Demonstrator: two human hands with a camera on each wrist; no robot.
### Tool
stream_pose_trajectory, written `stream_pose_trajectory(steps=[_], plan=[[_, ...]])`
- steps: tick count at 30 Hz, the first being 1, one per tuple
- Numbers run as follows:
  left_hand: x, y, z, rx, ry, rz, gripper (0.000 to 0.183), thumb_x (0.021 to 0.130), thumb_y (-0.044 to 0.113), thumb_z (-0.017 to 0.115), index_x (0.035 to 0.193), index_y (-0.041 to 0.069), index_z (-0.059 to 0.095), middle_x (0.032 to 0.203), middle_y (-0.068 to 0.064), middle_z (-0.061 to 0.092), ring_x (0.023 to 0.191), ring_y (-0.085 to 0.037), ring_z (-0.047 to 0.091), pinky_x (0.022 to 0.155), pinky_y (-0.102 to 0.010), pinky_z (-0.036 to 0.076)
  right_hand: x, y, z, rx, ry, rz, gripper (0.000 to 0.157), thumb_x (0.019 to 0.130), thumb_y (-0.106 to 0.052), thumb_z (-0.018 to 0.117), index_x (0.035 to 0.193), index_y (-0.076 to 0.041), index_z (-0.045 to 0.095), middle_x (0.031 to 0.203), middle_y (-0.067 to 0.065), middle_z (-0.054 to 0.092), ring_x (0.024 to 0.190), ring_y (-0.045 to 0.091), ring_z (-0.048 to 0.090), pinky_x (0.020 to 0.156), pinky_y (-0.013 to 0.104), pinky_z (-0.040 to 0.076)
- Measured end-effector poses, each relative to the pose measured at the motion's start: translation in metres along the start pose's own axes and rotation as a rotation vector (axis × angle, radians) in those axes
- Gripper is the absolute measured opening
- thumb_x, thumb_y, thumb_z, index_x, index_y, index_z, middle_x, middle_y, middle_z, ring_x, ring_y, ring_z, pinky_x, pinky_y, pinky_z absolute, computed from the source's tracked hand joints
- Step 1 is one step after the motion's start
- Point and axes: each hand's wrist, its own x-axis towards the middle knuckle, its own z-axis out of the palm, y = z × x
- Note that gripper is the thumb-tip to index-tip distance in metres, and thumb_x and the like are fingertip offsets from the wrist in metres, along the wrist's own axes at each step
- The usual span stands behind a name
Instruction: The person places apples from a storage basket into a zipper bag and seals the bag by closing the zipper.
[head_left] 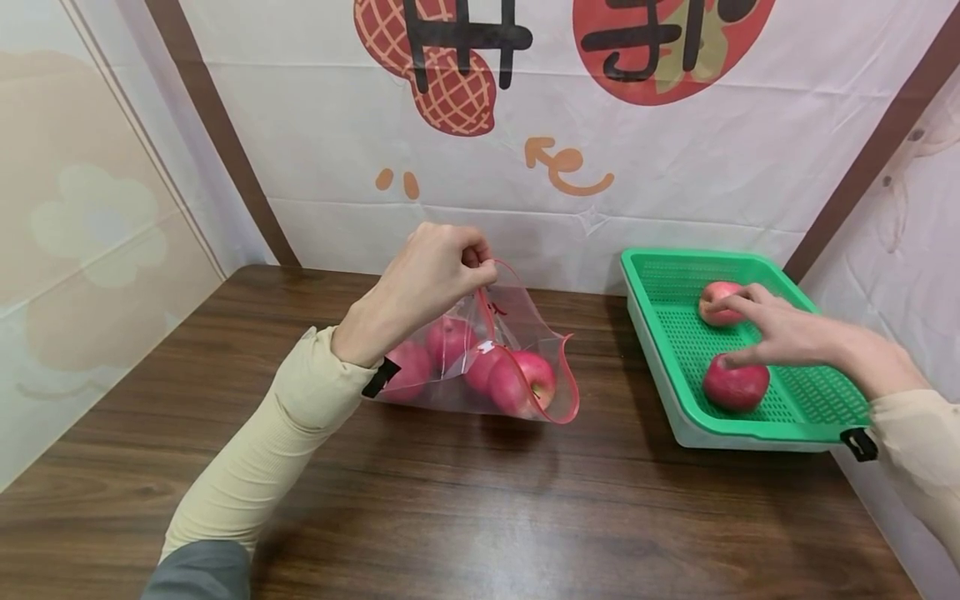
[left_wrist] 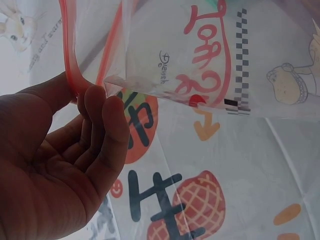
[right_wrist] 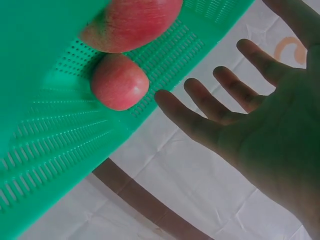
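Note:
My left hand (head_left: 442, 262) pinches the red zip edge of a see-through zip bag (head_left: 517, 304) and holds it up, so the mouth gapes to the right. Several red apples (head_left: 450, 340) lie inside the bag on the table. In the left wrist view, red lettering and cartoon figures show on the bag's plastic. Over the green basket (head_left: 738, 428) hovers my right hand (head_left: 795, 332), fingers spread. Below it lie two apples: a darker one (head_left: 738, 387) near the front and a lighter one (head_left: 717, 298) farther back, partly behind the fingertips. The right wrist view shows the palm holding nothing.
The dark wooden table (head_left: 480, 517) stretches forward to a white printed cloth wall (head_left: 315, 125). The basket stands at the table's right side, close to the right cloth wall (head_left: 900, 250). A second cloth wall (head_left: 82, 275) borders the left.

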Motion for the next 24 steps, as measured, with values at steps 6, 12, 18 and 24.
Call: stream_pose_trajectory(steps=[6, 12, 18, 24], plan=[[0.001, 0.000, 0.001, -0.004, -0.002, 0.001, 0.014, 0.080, 0.008, 0.056, 0.074, 0.011, 0.068, 0.063, 0.000, 0.061, 0.056, -0.012, 0.048, 0.055, -0.026, 0.039, 0.000, 0.003, 0.013, 0.010, -0.022, -0.010, 0.072, 0.078, -0.033, 0.081, 0.137, -0.007, 0.049, 0.131, 0.024, 0.040, 0.119, 0.046, 0.040, 0.087, 0.063, 0.046], [0.002, 0.000, 0.002, -0.001, -0.010, -0.004, 0.014, 0.080, 0.008, 0.057, 0.075, 0.011, 0.069, 0.064, 0.000, 0.061, 0.056, -0.012, 0.048, 0.055, -0.026, 0.039, -0.001, 0.006, 0.022, 0.011, -0.057, 0.001, 0.072, 0.077, -0.034, 0.082, 0.135, -0.006, 0.051, 0.131, 0.024, 0.041, 0.117, 0.048, 0.041, 0.084, 0.064, 0.047], [0.002, 0.000, 0.002, -0.004, -0.008, -0.010, 0.014, 0.080, 0.008, 0.057, 0.074, 0.012, 0.069, 0.063, 0.000, 0.061, 0.056, -0.012, 0.048, 0.055, -0.026, 0.039, -0.001, 0.010, 0.027, 0.028, -0.079, 0.021, 0.075, 0.076, -0.038, 0.083, 0.136, -0.007, 0.051, 0.131, 0.024, 0.040, 0.115, 0.049, 0.042, 0.078, 0.058, 0.050], [0.002, -0.001, 0.004, -0.004, -0.005, -0.004, 0.014, 0.080, 0.008, 0.057, 0.074, 0.012, 0.069, 0.063, 0.000, 0.061, 0.056, -0.012, 0.049, 0.055, -0.026, 0.039, -0.003, 0.014, 0.036, 0.060, -0.104, 0.038, 0.075, 0.074, -0.037, 0.083, 0.135, -0.006, 0.052, 0.129, 0.022, 0.042, 0.115, 0.045, 0.044, 0.072, 0.044, 0.054]])
